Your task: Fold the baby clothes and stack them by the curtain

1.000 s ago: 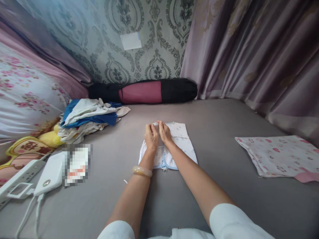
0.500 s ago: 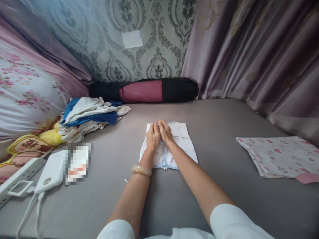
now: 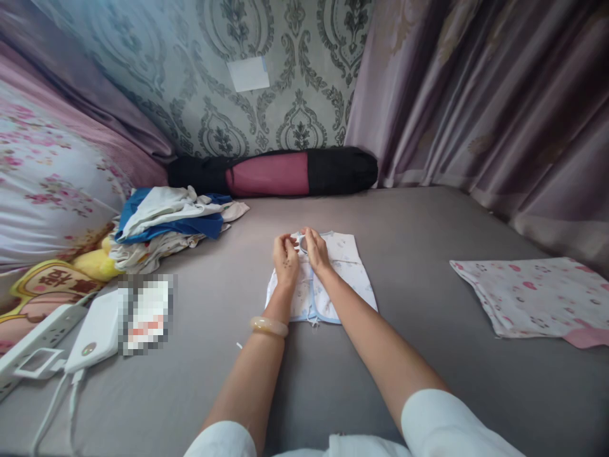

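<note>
Fingers hide the contact, so I can't tell if the left hand point(image 3: 286, 259) or right hand point(image 3: 316, 252) is really pinching anything; both curl at the neckline point(image 3: 301, 243) of the little white top point(image 3: 318, 297), lying on the grey sheet point(image 3: 409, 304). If 1 hand tugs harder, I'd guess the collar skews or bunches. 0.5 s ago the hands nearly touched; now there's a gap.

Matt, soft-looking cloth makes up the small printed shirt point(image 3: 346, 247); smooth, dull cloth forms the bedsheet point(image 3: 214, 311). The bangle point(image 3: 269, 327) gleams, polished and glossy, satiny cloth curtains point(image 3: 409, 108) show a sheen, and smooth plastic encases the power strip point(image 3: 50, 336).
</note>
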`<state>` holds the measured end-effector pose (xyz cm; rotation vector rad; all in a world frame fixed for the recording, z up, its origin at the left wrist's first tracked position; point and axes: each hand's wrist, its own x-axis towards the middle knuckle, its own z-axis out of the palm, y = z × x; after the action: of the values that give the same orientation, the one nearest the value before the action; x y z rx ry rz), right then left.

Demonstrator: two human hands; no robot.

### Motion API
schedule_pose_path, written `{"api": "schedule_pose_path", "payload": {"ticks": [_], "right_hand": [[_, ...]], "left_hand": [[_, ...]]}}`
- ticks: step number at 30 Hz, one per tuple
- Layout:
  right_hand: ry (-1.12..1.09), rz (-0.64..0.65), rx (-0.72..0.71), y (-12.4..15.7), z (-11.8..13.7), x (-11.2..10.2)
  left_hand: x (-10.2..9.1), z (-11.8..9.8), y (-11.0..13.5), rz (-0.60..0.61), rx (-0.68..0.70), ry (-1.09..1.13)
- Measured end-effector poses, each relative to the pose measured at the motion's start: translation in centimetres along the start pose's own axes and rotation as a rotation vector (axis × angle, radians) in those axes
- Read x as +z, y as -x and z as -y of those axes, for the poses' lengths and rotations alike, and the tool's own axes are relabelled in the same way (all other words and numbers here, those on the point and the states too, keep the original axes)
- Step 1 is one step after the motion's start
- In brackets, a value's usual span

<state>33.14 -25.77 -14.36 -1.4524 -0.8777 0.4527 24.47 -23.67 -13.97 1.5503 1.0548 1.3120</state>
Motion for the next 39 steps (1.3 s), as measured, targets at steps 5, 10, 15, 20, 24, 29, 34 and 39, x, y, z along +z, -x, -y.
{"api": "schedule_pose_path", "payload": {"ticks": [5, 10, 15, 20, 24, 29, 34, 39], "right_hand": [[-0.026, 0.003, -0.012, -0.2, -0.4, 0.1], [-0.025, -0.011, 0.027, -0.3, -0.7, 0.1], [0.032, 0.012, 0.047, -0.7, -0.2, -0.2], [0.138, 0.032, 0.072, -0.9, 0.4, -0.7], [0.276, 0.056, -0.005, -0.7, 0.3, -1.5], [0.442, 0.052, -0.127, -0.2, -0.3, -2.6], [0.582, 0.036, -0.175, 0.5, -1.3, -3.2], [0.634, -0.011, -0.235, 0.7, -2.1, -3.2]], "left_hand": [[-0.3, 1.3, 0.2, 0.116, 0.180, -0.484], [-0.2, 1.2, 0.2, 0.257, 0.311, -0.619], [0.0, 0.8, 0.2, 0.290, 0.322, -0.688], [0.1, 0.7, 0.5, 0.342, 0.338, -0.795], [0.1, 0.7, 0.6, 0.376, 0.331, -0.852], [0.3, 0.9, 0.7, 0.347, 0.321, -0.912], [0.7, 1.5, 0.9, 0.248, 0.323, -0.934], [0.9, 1.8, 1.0, 0.224, 0.313, -0.959]]}}
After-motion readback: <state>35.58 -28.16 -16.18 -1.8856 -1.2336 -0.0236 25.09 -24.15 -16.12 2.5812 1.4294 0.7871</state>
